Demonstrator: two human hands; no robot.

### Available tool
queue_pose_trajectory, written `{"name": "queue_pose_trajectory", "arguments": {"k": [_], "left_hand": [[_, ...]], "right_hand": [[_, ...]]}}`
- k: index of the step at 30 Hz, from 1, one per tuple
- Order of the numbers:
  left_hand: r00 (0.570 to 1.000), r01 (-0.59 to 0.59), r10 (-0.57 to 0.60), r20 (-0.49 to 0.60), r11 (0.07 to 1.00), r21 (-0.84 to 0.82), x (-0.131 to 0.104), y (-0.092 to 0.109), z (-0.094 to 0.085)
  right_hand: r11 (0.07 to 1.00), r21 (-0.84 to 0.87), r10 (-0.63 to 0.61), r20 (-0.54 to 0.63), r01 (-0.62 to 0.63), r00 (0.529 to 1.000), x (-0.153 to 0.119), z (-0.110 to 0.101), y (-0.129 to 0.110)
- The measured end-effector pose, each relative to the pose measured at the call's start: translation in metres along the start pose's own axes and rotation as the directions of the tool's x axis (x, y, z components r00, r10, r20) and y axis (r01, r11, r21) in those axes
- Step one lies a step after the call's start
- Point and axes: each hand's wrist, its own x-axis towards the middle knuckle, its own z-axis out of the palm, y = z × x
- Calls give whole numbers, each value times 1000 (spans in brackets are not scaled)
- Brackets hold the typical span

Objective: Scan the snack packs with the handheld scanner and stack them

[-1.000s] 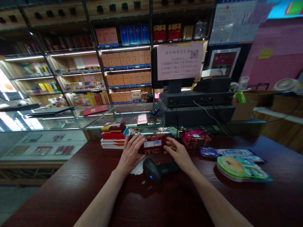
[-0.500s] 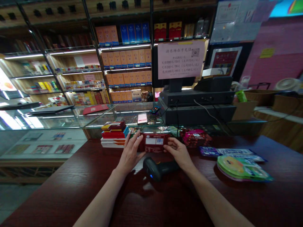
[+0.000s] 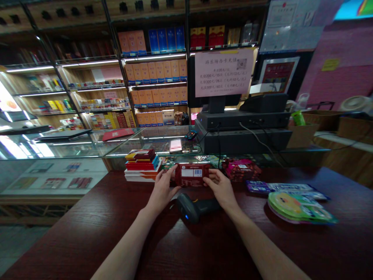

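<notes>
A dark red snack packet (image 3: pixel 192 175) stands on edge between my hands, its white label and barcode facing me. My left hand (image 3: pixel 163 189) grips its left end, thumb in front and fingers toward the back. At the right end, my right hand (image 3: pixel 220 187) pinches the packet with thumb and fingers. A black barcode scanner (image 3: pixel 190 209) with a small blue light lies on the dark wooden counter (image 3: pixel 186 252) just in front of the packet, its handle pointing toward my right hand.
Left of the packet is a stack of small boxes (image 3: pixel 142 165). To the right lie a pink and brown packet (image 3: pixel 242 169), long purple-blue packs (image 3: pixel 285 189) and a green and yellow package (image 3: pixel 297 208). Behind stands a register with a monitor (image 3: pixel 244 128), beside a glass display case (image 3: pixel 154 137).
My left hand's raised, spread fingers have closed around the packet's left end. The packet has shifted slightly right. My right hand keeps its pinch, and the scanner stays put.
</notes>
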Motion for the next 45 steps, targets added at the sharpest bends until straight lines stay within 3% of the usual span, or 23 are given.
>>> {"name": "queue_pose_trajectory", "arguments": {"k": [4,10,15,21,25,31,34,39,45], "left_hand": [[998,55,-53,25,995,-81,-1,-4,4],[990,81,-100,-102,981,-178,-1,-7,6],[975,69,-95,-202,989,-129,0,-7,-1],[978,83,-81,-191,997,0,-1,-11,-14],[978,91,-86,-192,996,16,-3,-19,-19],[959,129,-134,-251,991,-37,-3,-26,-23],[938,141,-126,-322,990,24,-2,-29,-25],[920,111,-18,-392,970,216,-3,-37,-27],[908,108,66,-414,917,383,2,-42,-28]], "right_hand": [[998,-66,5,-6,-5,1000,2,-3,4],[994,-104,-26,19,28,999,0,-1,0],[994,-104,-30,20,31,999,-2,5,-12],[987,-131,-79,81,89,994,0,15,-24],[985,-127,-96,183,120,978,2,19,-27],[997,27,-78,266,74,961,8,24,-21],[996,64,-82,287,66,954,11,27,-16],[971,-83,-176,386,224,906,21,24,-12],[819,-329,-273,496,470,824,47,24,-13]]}}
